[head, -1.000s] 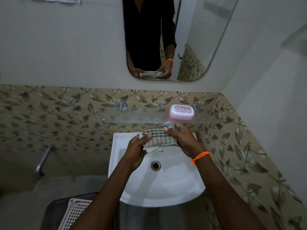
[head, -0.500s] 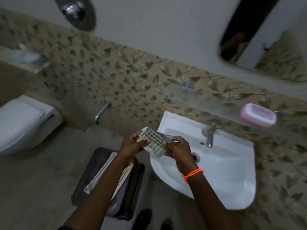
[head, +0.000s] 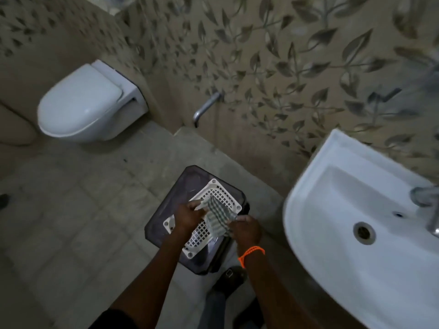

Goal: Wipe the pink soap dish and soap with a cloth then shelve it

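Standing here, the nearest thing to me is the pair of bare arms reaching down over the floor, and between them hangs the cloth (head: 217, 217), a small checked rag, green-grey on white, bunched and drooping. The left hand (head: 188, 216) pinches its upper edge at about ten o'clock of the rag, fingers curled on the fabric; the right hand (head: 245, 230), with an orange band (head: 251, 254) at the wrist, grips the lower corner at about four o'clock, fingers closed round it. Directly beneath the cloth sits a white perforated basket (head: 223, 195) resting on a dark plastic stool (head: 166, 222). By my reckoning the wiping is finished and this is the putting-away of the rag, though I cannot see the pink soap dish or the soap anywhere from here, so I cannot vouch that they are on the shelf. The next move seems to call for lowering the cloth into the basket and letting both hands release it so it lands inside the rim and does not slide to the floor. Further off at three o'clock is the white basin (head: 356, 233) with its tap (head: 427, 205) at the edge of sight; at twelve o'clock a metal spout (head: 205, 109) juts from the leaf-patterned tile wall (head: 285, 67); farthest, at ten o'clock, hangs the white toilet (head: 83, 103) with its lid down.
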